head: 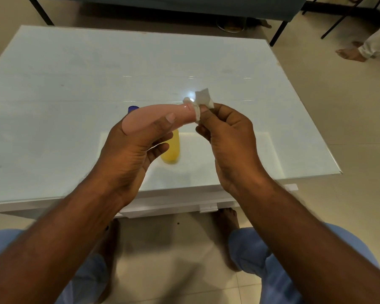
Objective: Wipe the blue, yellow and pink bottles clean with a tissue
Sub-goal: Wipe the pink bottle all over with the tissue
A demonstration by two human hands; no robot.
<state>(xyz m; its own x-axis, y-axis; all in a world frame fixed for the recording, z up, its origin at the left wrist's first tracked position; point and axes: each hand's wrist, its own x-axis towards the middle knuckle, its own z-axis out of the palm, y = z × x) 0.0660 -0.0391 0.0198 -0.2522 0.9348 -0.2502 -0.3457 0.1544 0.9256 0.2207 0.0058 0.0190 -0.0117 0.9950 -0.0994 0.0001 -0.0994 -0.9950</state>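
My left hand (132, 148) grips the pink bottle (149, 119) and holds it sideways above the table, its top end pointing right. My right hand (226, 137) pinches a white tissue (201, 102) that wraps the bottle's top end. The yellow bottle (172, 150) stands on the table just below the pink one, partly hidden by my left fingers. Only the dark blue top of the blue bottle (133, 108) shows behind the pink bottle.
The white glass-topped table (75, 84) has its front edge close to my knees. A dark bench frame (279, 31) stands beyond the far edge. Another person's bare feet (351, 53) rest on the floor at the far right.
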